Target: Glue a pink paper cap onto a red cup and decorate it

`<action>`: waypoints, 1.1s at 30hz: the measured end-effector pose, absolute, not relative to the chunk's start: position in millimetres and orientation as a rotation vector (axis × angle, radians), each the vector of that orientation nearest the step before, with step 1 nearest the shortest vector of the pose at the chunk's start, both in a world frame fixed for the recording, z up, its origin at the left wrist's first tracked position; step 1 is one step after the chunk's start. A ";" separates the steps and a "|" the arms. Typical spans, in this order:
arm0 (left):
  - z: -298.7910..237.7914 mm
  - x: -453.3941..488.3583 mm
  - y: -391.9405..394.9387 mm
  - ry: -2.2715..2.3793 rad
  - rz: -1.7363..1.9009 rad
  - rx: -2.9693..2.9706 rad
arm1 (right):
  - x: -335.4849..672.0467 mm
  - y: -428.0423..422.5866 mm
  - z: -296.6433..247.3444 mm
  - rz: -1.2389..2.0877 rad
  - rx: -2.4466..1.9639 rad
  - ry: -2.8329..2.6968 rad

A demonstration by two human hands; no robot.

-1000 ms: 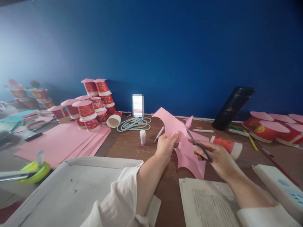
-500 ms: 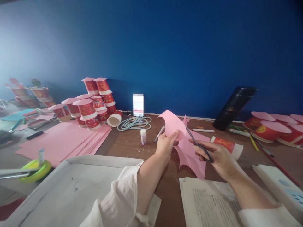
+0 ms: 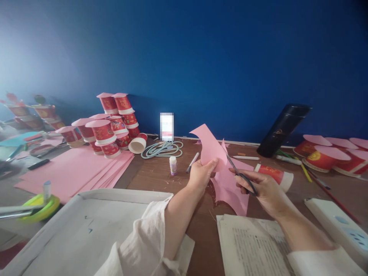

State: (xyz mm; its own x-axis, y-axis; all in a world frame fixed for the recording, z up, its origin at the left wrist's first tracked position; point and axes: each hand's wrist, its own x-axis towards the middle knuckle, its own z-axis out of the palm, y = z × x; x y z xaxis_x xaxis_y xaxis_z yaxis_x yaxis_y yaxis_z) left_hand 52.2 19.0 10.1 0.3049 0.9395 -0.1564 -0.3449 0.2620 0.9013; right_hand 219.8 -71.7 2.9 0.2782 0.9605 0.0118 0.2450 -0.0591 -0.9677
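Note:
Pink paper (image 3: pixel 211 145) is pinched in my left hand (image 3: pixel 202 174), its upper corner bending to the left. My right hand (image 3: pixel 260 186) grips black-handled scissors (image 3: pixel 244 178), whose blades lie along the paper's right edge. Below and behind them, a larger part of pink paper (image 3: pixel 230 191) with scalloped, cut edges hangs over the table; whether it still joins the held piece I cannot tell. A red paper cup (image 3: pixel 273 174) lies on its side just beyond my right hand. Left of my left hand stand a small glue stick (image 3: pixel 173 166) and a white marker (image 3: pixel 192 163).
Stacked red cups with pink tops (image 3: pixel 102 132) stand at the left, behind pink sheets (image 3: pixel 77 170). A coiled cable (image 3: pixel 162 151) lies at the wall. To the right are a black bottle (image 3: pixel 283 130), more cups (image 3: pixel 326 157) and a power strip (image 3: pixel 342 220). Printed papers (image 3: pixel 253 245) lie in front.
The held paper's upper corner has risen and tilts further left as the scissors stay at its right edge. The whole view has shifted slightly.

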 end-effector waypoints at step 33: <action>11.6 50.0 19.6 0.836 0.992 0.842 | 216.6 -71.0 3.1 0.886 -1.518 -1.185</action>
State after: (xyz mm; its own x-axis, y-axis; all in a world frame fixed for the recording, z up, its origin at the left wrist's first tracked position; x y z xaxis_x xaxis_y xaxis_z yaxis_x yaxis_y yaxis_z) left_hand 50.0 19.6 11.6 0.3137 0.9283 -0.1996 -0.3537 0.3094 0.8827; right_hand 216.6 -71.0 3.1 0.2587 0.9657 0.0211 0.2528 -0.0466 -0.9664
